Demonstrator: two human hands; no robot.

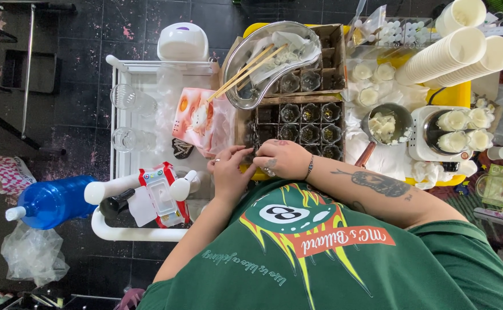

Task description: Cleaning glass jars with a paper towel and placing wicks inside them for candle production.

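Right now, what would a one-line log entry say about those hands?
left hand: fingertips at near edge of divided tray | right hand: beside it, same edge | held item: too small to tell | tray cells: small dark cups

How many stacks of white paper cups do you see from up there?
3, all lying at the top right: an upper stack, a middle stack and a right stack. More could be hidden beyond the frame edge.
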